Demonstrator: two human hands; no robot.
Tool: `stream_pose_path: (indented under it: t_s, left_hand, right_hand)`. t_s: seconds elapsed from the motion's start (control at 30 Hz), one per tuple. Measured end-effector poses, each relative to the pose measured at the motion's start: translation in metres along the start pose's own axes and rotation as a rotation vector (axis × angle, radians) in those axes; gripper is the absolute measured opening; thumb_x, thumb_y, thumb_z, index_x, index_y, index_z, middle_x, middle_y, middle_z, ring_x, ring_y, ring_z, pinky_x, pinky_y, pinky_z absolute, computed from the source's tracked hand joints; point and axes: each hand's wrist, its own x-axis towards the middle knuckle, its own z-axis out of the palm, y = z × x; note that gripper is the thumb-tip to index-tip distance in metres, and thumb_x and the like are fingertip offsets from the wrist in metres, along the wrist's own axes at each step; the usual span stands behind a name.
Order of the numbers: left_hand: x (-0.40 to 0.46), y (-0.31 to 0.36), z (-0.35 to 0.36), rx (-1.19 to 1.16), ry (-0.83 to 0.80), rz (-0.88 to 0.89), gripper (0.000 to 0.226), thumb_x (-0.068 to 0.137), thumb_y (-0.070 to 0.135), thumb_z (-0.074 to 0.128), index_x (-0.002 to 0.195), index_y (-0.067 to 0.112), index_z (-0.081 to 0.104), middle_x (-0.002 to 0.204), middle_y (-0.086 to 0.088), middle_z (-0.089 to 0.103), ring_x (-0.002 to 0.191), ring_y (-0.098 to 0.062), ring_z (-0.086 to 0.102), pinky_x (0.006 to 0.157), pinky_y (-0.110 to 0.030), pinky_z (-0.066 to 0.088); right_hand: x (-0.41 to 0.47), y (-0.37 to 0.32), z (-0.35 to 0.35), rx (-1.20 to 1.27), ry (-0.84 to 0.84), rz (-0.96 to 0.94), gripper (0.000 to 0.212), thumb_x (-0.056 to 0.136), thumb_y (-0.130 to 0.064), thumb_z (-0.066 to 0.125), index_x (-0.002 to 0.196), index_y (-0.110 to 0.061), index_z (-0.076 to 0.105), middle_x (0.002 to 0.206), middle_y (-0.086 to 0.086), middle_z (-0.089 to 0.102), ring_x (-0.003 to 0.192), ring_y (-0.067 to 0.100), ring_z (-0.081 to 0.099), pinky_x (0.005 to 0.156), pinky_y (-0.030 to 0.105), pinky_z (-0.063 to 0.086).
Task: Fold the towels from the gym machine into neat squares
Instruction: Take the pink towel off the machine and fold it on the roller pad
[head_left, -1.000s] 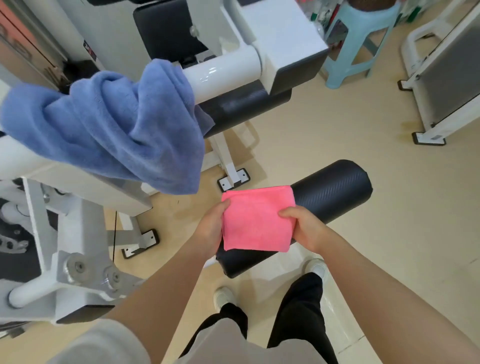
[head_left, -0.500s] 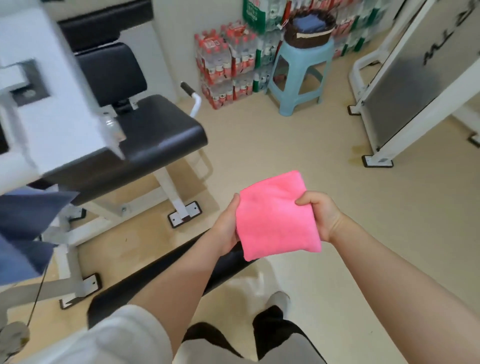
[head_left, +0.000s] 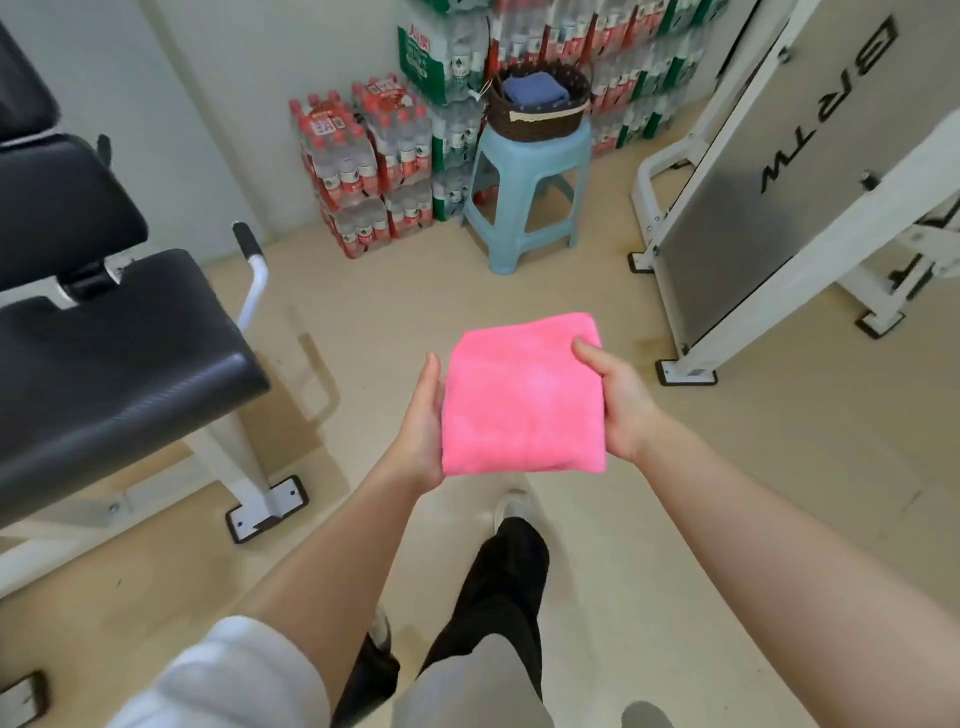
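A pink towel (head_left: 522, 397), folded into a square, is held flat in the air at waist height between both hands. My left hand (head_left: 423, 426) grips its left edge, thumb on top. My right hand (head_left: 615, 397) grips its right edge with the thumb over the top corner. Straight ahead, a dark wicker basket (head_left: 540, 122) stands on a light blue plastic stool (head_left: 530, 176). A folded blue towel (head_left: 535, 91) lies inside the basket.
A black padded gym machine seat (head_left: 104, 353) on a white frame is on the left. Another white machine with a grey panel (head_left: 789, 176) stands on the right. Packs of bottled water (head_left: 374, 166) are stacked against the back wall. Beige floor lies between me and the stool.
The view has swung right, away from the machine with the crumpled blue towel and toward the stool and basket. Both hands have kept hold of the folded pink towel, carrying it off the black roller pad.
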Motion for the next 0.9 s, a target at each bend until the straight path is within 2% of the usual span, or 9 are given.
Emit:
stream_pose_path:
  t_s: [0.13,0.23,0.37,0.5,0.57,0.63,0.77,0.83,0.9]
  left_hand:
    - [0.080,0.046,0.028,0.123,0.001,0.043,0.041,0.095,0.050,0.030,0.111,0.027,0.059,0.092,0.012,0.073,0.084,-0.003,0.068,0.074,-0.025,0.051]
    - [0.132,0.088,0.056,0.218,-0.013,0.030,0.030,0.094,0.045,0.037,0.101,0.028,0.062,0.086,0.012,0.073,0.079,-0.004,0.068,0.071,-0.026,0.051]
    - [0.191,0.134,0.095,0.290,-0.058,0.042,0.024,0.094,0.028,0.045,0.096,0.014,0.064,0.077,0.005,0.074,0.070,-0.007,0.069,0.061,-0.019,0.052]
    - [0.241,0.166,0.121,0.296,-0.110,0.002,0.027,0.096,0.023,0.045,0.117,0.012,0.057,0.101,-0.001,0.070,0.091,-0.016,0.067,0.079,-0.026,0.055]
    - [0.270,0.183,0.128,0.264,-0.096,0.003,0.024,0.092,0.019,0.051,0.115,0.014,0.056,0.105,-0.003,0.067,0.098,-0.021,0.063,0.086,-0.031,0.052]
    - [0.298,0.201,0.136,0.248,-0.077,0.034,0.033,0.081,0.017,0.059,0.114,0.012,0.055,0.107,-0.006,0.066,0.100,-0.024,0.062,0.088,-0.035,0.051]
    - [0.362,0.241,0.155,0.200,-0.076,0.084,0.023,0.088,0.024,0.056,0.111,0.018,0.057,0.108,-0.004,0.067,0.100,-0.020,0.063,0.087,-0.034,0.053]
    - [0.398,0.266,0.168,0.176,-0.030,0.119,0.015,0.093,0.025,0.050,0.107,0.022,0.057,0.105,-0.001,0.067,0.096,-0.017,0.063,0.080,-0.030,0.055]
    - [0.430,0.295,0.178,0.151,0.038,0.163,0.015,0.095,0.022,0.047,0.108,0.022,0.055,0.107,-0.001,0.065,0.097,-0.017,0.063,0.080,-0.030,0.055]
  right_hand:
    - [0.065,-0.073,-0.008,-0.013,0.081,-0.024,0.023,0.094,-0.029,0.049,0.099,-0.011,0.062,0.090,0.007,0.068,0.085,0.020,0.063,0.075,0.031,0.049]
    - [0.102,-0.131,-0.020,0.021,0.090,-0.015,0.023,0.094,-0.029,0.050,0.100,-0.011,0.062,0.091,0.007,0.068,0.086,0.021,0.064,0.074,0.033,0.050]
    - [0.138,-0.204,-0.038,0.136,0.062,-0.043,0.029,0.094,-0.035,0.049,0.100,-0.011,0.063,0.081,0.008,0.074,0.075,0.022,0.071,0.070,0.034,0.050]
    - [0.172,-0.252,-0.051,0.159,0.007,-0.055,0.035,0.093,-0.040,0.045,0.098,-0.012,0.066,0.082,0.010,0.074,0.074,0.023,0.072,0.074,0.037,0.050]
    - [0.195,-0.274,-0.057,0.158,-0.009,-0.065,0.034,0.094,-0.040,0.044,0.097,-0.013,0.065,0.082,0.009,0.074,0.073,0.023,0.072,0.074,0.037,0.049]
    - [0.217,-0.295,-0.061,0.159,-0.026,-0.077,0.034,0.094,-0.038,0.043,0.097,-0.013,0.065,0.080,0.009,0.074,0.072,0.023,0.072,0.073,0.037,0.048]
    - [0.277,-0.346,-0.067,0.150,-0.067,-0.101,0.031,0.095,-0.035,0.042,0.097,-0.013,0.064,0.080,0.009,0.074,0.077,0.025,0.068,0.073,0.036,0.046]
    - [0.315,-0.381,-0.069,0.123,-0.086,-0.098,0.031,0.094,-0.034,0.043,0.101,-0.012,0.064,0.087,0.011,0.073,0.084,0.028,0.065,0.073,0.036,0.047]
    - [0.355,-0.418,-0.067,0.059,-0.096,-0.065,0.030,0.093,-0.033,0.046,0.106,-0.011,0.062,0.098,0.014,0.068,0.091,0.030,0.062,0.077,0.038,0.047]
